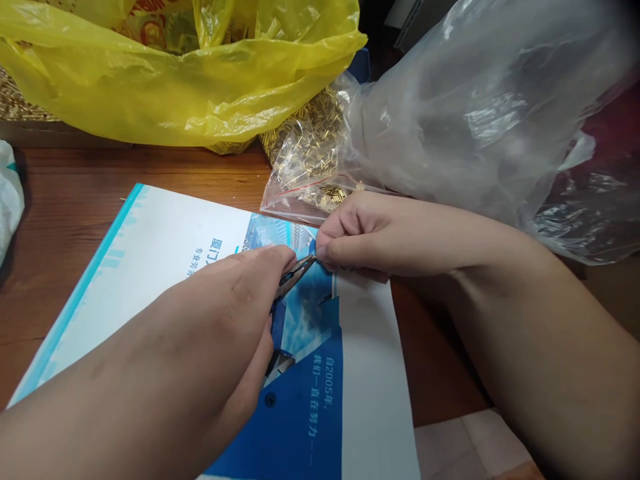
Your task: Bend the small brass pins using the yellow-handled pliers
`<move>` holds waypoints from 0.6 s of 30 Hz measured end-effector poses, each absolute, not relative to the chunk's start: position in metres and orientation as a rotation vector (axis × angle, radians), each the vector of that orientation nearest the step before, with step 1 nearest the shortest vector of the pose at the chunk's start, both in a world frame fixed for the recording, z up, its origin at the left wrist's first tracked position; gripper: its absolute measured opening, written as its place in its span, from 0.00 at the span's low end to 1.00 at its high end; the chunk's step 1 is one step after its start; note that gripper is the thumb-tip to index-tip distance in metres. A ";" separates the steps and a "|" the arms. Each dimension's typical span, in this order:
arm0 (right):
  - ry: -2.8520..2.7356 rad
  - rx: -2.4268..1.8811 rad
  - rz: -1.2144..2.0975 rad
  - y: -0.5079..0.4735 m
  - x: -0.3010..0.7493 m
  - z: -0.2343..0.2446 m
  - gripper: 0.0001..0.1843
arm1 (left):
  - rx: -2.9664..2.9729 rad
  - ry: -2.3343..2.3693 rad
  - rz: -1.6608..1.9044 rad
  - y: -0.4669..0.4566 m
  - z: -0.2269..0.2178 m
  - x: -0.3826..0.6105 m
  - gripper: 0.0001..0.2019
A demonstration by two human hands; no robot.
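Note:
My left hand (pixel 235 313) is closed around a small pair of pliers (pixel 295 272) with dark handles; the metal jaws point up and right. My right hand (pixel 360 233) is pinched, thumb against forefinger, right at the tips of the jaws, holding something too small to make out. Both hands rest over a blue and white printed brochure (pixel 165 260) lying on the wooden table (pixel 75 200).
A clear zip bag of several small brass pieces (pixel 310 167) lies just behind my right hand. A big crumpled clear plastic bag (pixel 475 113) fills the right. A yellow plastic bag (pixel 165 80) sits at the back left. A white bag edge (pixel 9 193) shows at far left.

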State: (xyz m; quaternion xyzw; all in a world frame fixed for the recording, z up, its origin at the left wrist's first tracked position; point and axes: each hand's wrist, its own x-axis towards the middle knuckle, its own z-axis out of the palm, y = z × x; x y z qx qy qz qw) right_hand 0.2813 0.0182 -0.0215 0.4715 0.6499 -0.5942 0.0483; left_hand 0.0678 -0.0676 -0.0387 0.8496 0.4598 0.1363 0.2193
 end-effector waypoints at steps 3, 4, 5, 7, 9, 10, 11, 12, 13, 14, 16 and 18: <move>1.986 1.415 -1.844 0.017 0.282 -0.023 0.17 | 2.272 1.265 0.336 -0.063 -0.033 0.073 0.17; 1.991 1.403 -1.851 0.017 0.282 -0.023 0.17 | 2.242 1.277 0.324 -0.062 -0.032 0.075 0.17; 1.995 1.389 -1.856 0.017 0.282 -0.024 0.16 | 2.212 1.295 0.312 -0.062 -0.031 0.076 0.18; 2.002 1.378 -1.860 0.017 0.282 -0.025 0.15 | 2.172 1.317 0.278 -0.061 -0.030 0.076 0.17; 1.999 1.384 -1.863 0.017 0.282 -0.025 0.15 | 2.164 1.335 0.245 -0.063 -0.030 0.075 0.17; 1.996 1.389 -1.868 0.017 0.282 -0.024 0.16 | 2.161 1.343 0.231 -0.063 -0.030 0.075 0.18; 1.995 1.393 -1.879 0.017 0.282 -0.024 0.16 | 2.157 1.350 0.228 -0.064 -0.031 0.074 0.18; 1.995 1.397 -1.892 0.017 0.283 -0.024 0.16 | 2.154 1.353 0.241 -0.064 -0.031 0.073 0.18; 1.997 1.403 -1.902 0.017 0.283 -0.024 0.17 | 2.152 1.355 0.260 -0.065 -0.032 0.072 0.18; 1.999 1.411 -1.906 0.017 0.283 -0.024 0.17 | 2.156 1.354 0.281 -0.065 -0.032 0.072 0.18; 1.999 1.424 -1.900 0.017 0.283 -0.024 0.17 | 2.195 1.329 0.331 -0.064 -0.031 0.072 0.18; 1.993 1.420 -1.882 0.016 0.282 -0.025 0.17 | 2.217 1.309 0.351 -0.064 -0.030 0.072 0.17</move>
